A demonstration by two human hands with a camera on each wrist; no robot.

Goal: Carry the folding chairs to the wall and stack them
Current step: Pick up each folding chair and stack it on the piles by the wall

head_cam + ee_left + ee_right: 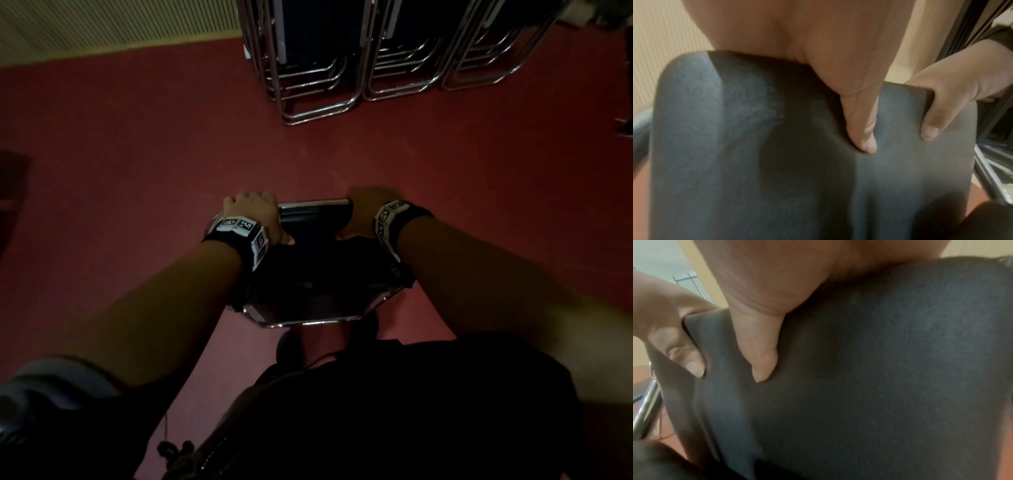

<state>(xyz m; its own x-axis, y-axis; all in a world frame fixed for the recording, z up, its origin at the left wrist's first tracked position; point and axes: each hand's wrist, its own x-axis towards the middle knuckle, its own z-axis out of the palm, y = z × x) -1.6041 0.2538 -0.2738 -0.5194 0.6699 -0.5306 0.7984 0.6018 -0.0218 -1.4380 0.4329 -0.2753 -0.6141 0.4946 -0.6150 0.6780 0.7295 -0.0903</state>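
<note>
red floor (137,144), ribbed wall (102,27) ahead; 3 rows of stacked chairs (359,68) against it. folded chair (315,260) held between both arms, well short of stacks. left hand (253,214) and right hand (364,212) clamped over padded top edge, thumbs dimpling cushion. likely stiff frame, moderately heavy; grip top corners.

You are looking down at a dull red floor (137,144) in dim light. At its far edge runs a pale wall (102,27) with fine vertical ribbing. At the left edge a dark red shape (10,192) shows, too dim to identify.
</note>
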